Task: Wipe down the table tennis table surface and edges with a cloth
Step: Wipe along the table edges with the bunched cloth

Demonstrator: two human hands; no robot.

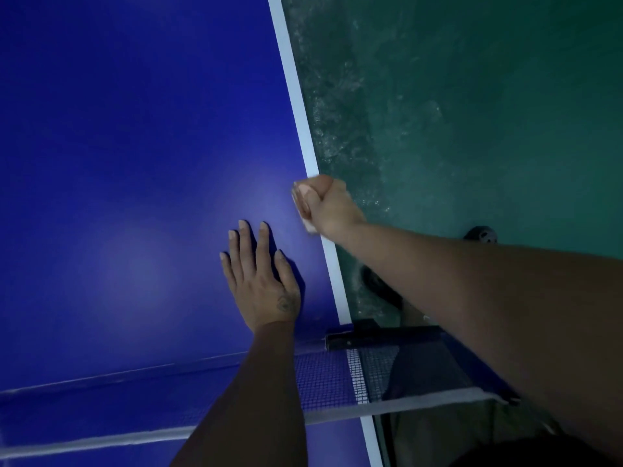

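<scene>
Cloth (304, 210), pale and bunched: pressed onto the white edge stripe (296, 96) of the blue table (135, 129), a little way past the net (328, 375). Shows only as a small wad at the front and underside of the right hand (332, 207), with fingers curled tight round it in a fist. Left hand (261, 284): lies palm down on the blue surface, near the right hand and closer to the net, fingers (243, 237) straight, slightly spread, holding nothing. Both forearms: reach over the net's white top tape. Dark net clamp (350, 332): grips the table edge just right of the left wrist. Mottled green floor (472, 96): fills the right side beyond the edge.
</scene>
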